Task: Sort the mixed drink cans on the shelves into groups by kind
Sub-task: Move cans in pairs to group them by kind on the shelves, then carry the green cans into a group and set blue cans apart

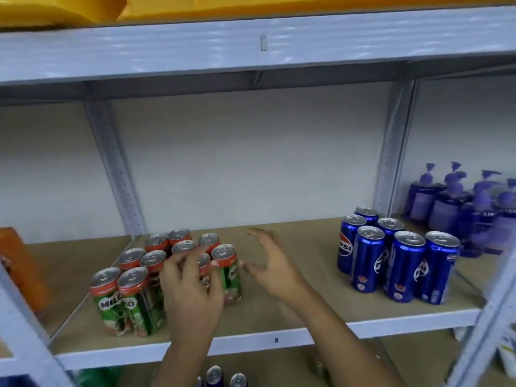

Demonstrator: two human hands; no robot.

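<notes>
Front-left green can (107, 301): showing "MILO" in white letters on its green side, below a red band.
Neighbouring green can (136, 303): showing only "LO"; the first letters are being hidden by the can beside it.
Green can behind the fingers (205, 280): showing part of a white word, not readable in full.
Leftmost blue can (345, 245): showing "PSI" on a round emblem; the word is being cut off at the can's edge.
Other blue cans (402, 268): showing emblems and small print, too blurred to read.
Purple pump bottles (444, 208): labels too blurred to read.

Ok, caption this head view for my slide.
Left hand touches grouped Milo cans; right hand open beside them; Pepsi cans apart.
</notes>
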